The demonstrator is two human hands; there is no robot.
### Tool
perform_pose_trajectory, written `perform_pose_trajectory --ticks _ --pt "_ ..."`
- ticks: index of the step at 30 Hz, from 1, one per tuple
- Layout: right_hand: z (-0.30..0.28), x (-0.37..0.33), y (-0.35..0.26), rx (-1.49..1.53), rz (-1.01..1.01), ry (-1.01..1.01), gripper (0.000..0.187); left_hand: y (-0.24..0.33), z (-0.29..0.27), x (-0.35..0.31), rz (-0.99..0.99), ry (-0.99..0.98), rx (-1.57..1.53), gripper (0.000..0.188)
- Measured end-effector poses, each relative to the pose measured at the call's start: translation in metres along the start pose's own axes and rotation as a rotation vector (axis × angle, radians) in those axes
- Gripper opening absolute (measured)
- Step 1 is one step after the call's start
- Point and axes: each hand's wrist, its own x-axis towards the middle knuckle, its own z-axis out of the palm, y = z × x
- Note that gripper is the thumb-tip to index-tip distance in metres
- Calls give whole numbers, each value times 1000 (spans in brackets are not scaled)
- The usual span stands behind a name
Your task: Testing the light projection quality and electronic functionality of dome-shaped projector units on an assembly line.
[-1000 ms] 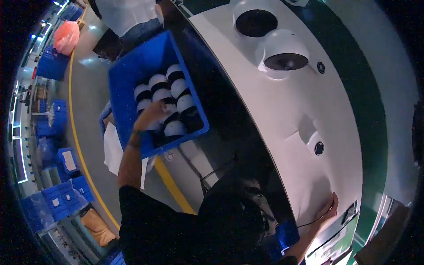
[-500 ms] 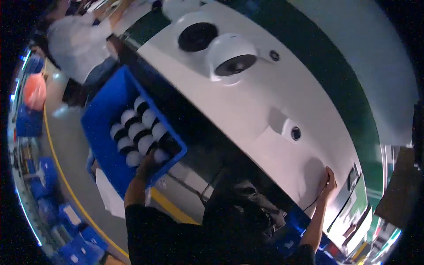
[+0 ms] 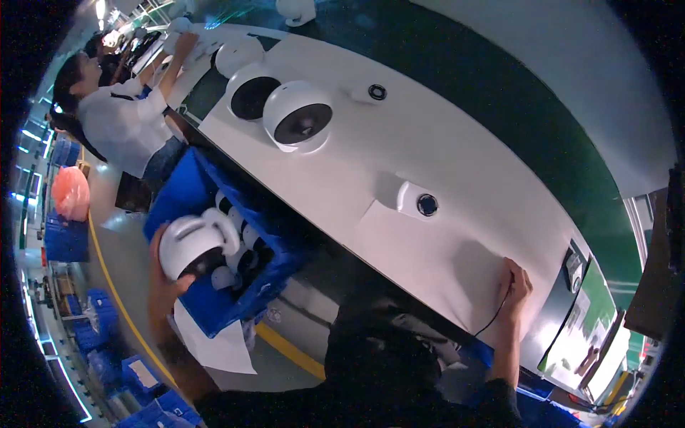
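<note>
A white worktable (image 3: 457,178) is spanned across the view, with two white dome housings (image 3: 298,118) stood on it. A blue crate (image 3: 235,285) of further domes is set below its near edge. One white dome unit (image 3: 191,246) is gripped above the crate by the left hand (image 3: 165,282), fingers wrapped around it. The right hand (image 3: 514,289) is laid flat on the table edge, fingers together
</note>
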Motion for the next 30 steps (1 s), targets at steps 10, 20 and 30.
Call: perform_pose_trajectory --ticks 10,20,30 --pt "-4 -3 11 131 -155 -30 28 175 193 175 123 -405 558 95" --pt "-8 -7 -17 90 141 -103 29 132 130 146 159 -347 393 81" --pt "17 1 9 -124 -72 11 23 -410 5 -38 -392 -63 560 83"
